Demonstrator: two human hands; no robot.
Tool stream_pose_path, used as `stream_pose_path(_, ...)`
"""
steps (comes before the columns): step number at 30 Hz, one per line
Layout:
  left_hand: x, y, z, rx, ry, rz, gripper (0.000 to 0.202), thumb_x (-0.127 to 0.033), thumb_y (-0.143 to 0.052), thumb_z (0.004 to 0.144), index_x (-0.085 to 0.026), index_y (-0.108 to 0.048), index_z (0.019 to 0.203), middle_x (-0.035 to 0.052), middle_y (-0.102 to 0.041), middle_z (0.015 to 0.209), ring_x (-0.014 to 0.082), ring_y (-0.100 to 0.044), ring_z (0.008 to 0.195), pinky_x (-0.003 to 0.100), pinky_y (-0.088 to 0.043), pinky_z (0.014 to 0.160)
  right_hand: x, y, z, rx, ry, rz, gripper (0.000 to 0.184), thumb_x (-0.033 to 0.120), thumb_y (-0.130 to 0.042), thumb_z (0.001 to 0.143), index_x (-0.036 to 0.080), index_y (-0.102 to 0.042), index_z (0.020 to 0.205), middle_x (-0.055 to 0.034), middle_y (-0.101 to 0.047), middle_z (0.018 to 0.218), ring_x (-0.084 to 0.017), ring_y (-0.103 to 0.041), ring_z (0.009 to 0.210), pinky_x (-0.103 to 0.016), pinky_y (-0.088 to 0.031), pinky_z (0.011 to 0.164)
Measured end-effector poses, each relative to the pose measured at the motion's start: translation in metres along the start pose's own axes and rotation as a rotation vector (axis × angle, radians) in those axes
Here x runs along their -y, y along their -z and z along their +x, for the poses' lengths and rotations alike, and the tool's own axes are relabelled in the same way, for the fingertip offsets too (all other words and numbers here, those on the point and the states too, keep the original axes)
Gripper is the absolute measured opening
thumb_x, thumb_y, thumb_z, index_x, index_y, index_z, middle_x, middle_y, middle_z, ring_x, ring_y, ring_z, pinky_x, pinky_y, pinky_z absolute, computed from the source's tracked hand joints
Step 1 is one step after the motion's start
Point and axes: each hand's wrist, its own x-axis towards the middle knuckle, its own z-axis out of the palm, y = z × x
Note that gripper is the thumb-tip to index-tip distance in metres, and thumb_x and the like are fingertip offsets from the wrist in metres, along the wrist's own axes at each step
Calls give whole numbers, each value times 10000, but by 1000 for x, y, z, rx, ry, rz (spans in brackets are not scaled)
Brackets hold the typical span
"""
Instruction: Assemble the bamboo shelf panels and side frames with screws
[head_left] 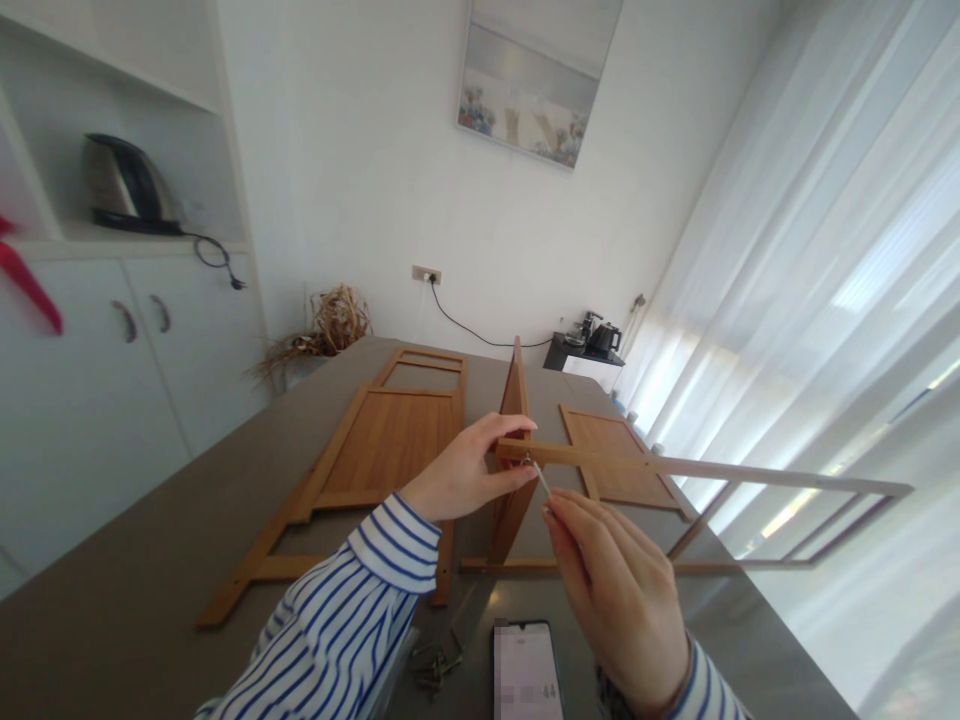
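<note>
My left hand [480,460] pinches the joint where an upright wooden panel [514,385] meets the rail of a wooden frame [705,468]. Its fingers lie over the top of the rail and its thumb is below, beside a small metal fastener [527,460]. In my right hand [615,570] is a thin silver rod, apparently a hex key [541,478], closed between thumb and fingertips. The rod's far end meets the fastener or lies right by it; the contact is too small to make out. The frame stands on its long edge and reaches right.
A slatted wooden panel with legs [390,440] lies flat at left, another panel [619,450] at right. Near me are several loose bolts [435,668] and a phone [527,670] on the grey table [150,580]. A kettle set [596,338] stands beyond the table's far end.
</note>
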Motion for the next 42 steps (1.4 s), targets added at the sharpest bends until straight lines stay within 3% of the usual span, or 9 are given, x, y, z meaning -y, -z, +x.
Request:
stream_pose_path(9, -1, 1, 0, 21, 8, -7, 403, -317, -618, 796, -222, -514, 1173, 37, -559, 1017, 153, -562, 897, 307, -485, 841, 1, -9, 1, 31, -1, -4, 230, 75, -550, 862, 121, -578, 1085, -108, -686, 1022, -192, -642, 936, -329, -541, 820)
stream_pose_path(24, -1, 0, 1, 20, 11, 0, 404, -309, -624, 792, -225, -521, 1173, 37, -564, 1041, 155, -564, 907, 303, -484, 833, -1, -6, -1, 80, 118, -146, 288, 88, -517, 867, 67, -542, 1153, -154, -664, 1063, -242, -623, 955, -371, -542, 811)
stream_pose_path(33, -1, 1, 1, 22, 8, -8, 403, -298, -627, 792, -223, -523, 1174, 38, -562, 1047, 153, -563, 922, 306, -478, 851, 3, -5, 2, 92, 115, -173, 266, 68, -525, 853, 60, -553, 1117, -151, -671, 1022, -245, -626, 917, -368, -529, 778)
stream_pose_path(42, 0, 0, 1, 12, 9, -3, 412, -313, -635, 785, -213, -526, 1169, 44, -565, 1053, 159, -563, 915, 307, -474, 844, 14, -9, 12, 84, -52, -108, 70, 142, -527, 894, 129, -589, 925, -71, -674, 818, -177, -634, 734, -293, -498, 673)
